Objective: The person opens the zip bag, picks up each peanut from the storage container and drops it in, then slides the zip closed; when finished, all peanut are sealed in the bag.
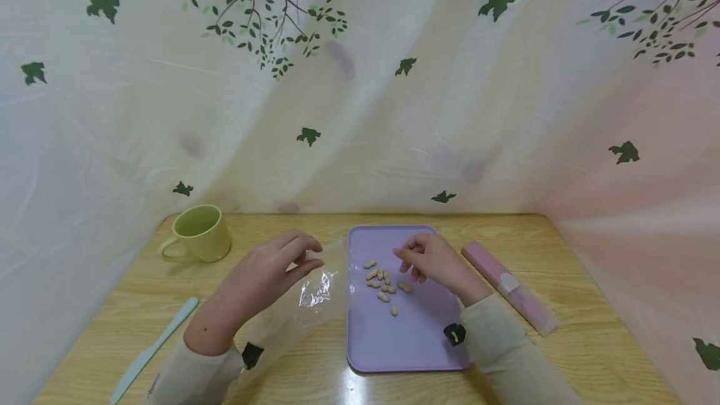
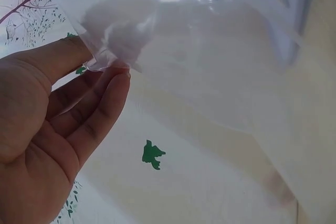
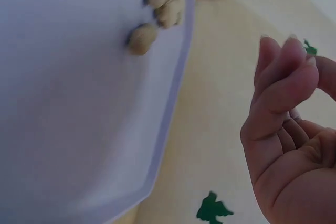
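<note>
My left hand (image 1: 275,270) pinches the edge of a clear plastic bag (image 1: 320,292) between thumb and fingers. In the left wrist view the thin bag (image 2: 205,72) spreads out from the fingertips. Its far side reaches the left rim of a purple tray (image 1: 405,345). On the tray lie several peanuts in their shells (image 1: 384,297), mostly in a loose cluster. Above the tray, right of the peanuts, my right hand (image 1: 435,261) hovers with loosely bent fingers. The right wrist view shows the thumb close to the fingers (image 3: 273,98) and nothing visible held there.
A yellow-green mug (image 1: 210,236) stands at the back left. In front of it a pale blue knife (image 1: 154,345) lies slanting on the wooden table (image 1: 315,364). Right of the tray rests a long pink case (image 1: 509,286). A leaf-patterned curtain (image 1: 360,161) hangs behind the table.
</note>
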{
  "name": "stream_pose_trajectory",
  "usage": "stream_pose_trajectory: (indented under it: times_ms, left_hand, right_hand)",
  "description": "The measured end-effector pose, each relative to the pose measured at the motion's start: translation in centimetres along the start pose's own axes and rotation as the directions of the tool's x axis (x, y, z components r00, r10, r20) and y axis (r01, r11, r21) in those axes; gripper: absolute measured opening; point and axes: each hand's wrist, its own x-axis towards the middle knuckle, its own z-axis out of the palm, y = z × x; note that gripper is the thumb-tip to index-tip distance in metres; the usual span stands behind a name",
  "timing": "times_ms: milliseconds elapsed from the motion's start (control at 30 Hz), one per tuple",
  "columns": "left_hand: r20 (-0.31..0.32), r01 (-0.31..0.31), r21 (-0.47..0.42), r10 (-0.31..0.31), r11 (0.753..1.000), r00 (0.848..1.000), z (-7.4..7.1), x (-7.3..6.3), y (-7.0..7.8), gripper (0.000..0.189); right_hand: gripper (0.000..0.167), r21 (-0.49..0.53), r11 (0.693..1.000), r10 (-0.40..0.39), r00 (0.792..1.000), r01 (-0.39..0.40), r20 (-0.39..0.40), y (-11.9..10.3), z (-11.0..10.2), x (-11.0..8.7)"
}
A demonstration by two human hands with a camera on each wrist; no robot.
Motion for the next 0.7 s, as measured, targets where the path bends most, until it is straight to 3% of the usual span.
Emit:
stream_pose_trajectory:
  times_ms: [167, 433, 700]
  left_hand:
    - [0.0, 0.005, 0.001, -0.005, 1.0, 1.0, 0.0, -0.1, 0.0, 0.029]
    - [-0.011, 0.007, 0.007, -0.007, 1.0, 1.0, 0.0, -0.1, 0.0, 0.022]
    - [-0.003, 0.023, 0.002, -0.023, 1.0, 1.0, -0.1, 0.0, 0.2, 0.024]
  right_hand:
    - [0.028, -0.091, 0.995, 0.043, 0.998, -0.039, 0.037, 1.6, 0.0, 0.4]
    - [0.024, -0.15, 0.982, 0.127, 0.988, -0.112, 0.089, 3.9, -0.1, 1.1]
    - [0.02, -0.146, 0.986, 0.1, 0.983, -0.078, 0.154, 4.5, 0.1, 1.3]
